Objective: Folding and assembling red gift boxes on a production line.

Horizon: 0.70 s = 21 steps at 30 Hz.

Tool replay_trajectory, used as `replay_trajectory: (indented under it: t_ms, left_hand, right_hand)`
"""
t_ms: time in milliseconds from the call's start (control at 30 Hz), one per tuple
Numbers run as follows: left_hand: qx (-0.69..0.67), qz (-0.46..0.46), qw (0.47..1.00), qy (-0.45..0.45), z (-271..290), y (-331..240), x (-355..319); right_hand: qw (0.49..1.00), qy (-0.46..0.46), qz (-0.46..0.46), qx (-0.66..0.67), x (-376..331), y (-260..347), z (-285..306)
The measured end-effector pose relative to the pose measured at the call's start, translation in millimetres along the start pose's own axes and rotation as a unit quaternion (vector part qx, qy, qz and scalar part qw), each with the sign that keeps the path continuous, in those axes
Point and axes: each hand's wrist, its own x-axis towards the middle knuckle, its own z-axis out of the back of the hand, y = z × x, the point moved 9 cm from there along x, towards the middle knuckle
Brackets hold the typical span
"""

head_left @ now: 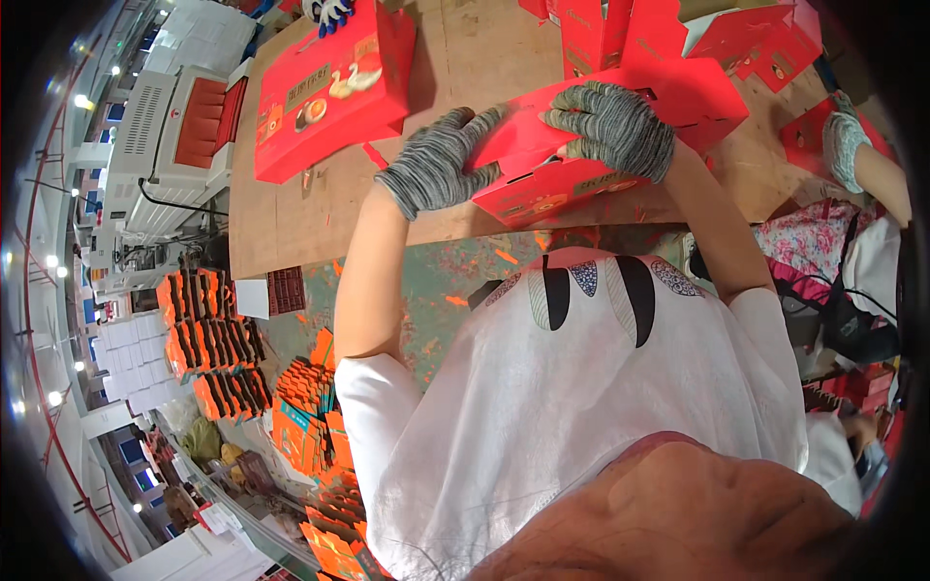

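A red carton lies slantwise on the wooden table close to its near edge. Around its left end is my left hand in a grey knitted glove, thumb and fingers apart on the cardboard. My right hand, gloved alike, rests across the carton's upper edge, fingers pointing left and thumb near a slot on the near side. To the left lies another red carton printed with white geese. The palms of both hands are hidden.
The wooden table ends just before me. Red cartons stand at the back right. Co-workers' gloved hands show at the top and right. Orange folded cardboard is stacked at lower left, near a grey machine.
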Motion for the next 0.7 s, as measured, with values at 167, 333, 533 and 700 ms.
replay_trajectory:
  t_ms: [167, 333, 533, 700]
  left_hand:
    - [0.051, -0.025, 0.997, 0.047, 1, -36, 15]
    - [0.035, -0.085, 0.995, 0.047, -11, -35, 17]
    - [0.089, -0.063, 0.990, 0.093, -19, -42, 17]
    - [0.153, -0.063, 0.986, 0.029, -28, -52, 6]
  right_hand:
    - [0.998, 0.026, -0.011, -0.060, -2, 8, 3]
    - [0.997, 0.016, -0.021, -0.077, -7, 10, 8]
    - [0.996, 0.041, -0.072, -0.031, -13, 9, 7]
    - [0.989, 0.015, -0.091, -0.113, -24, 20, 18]
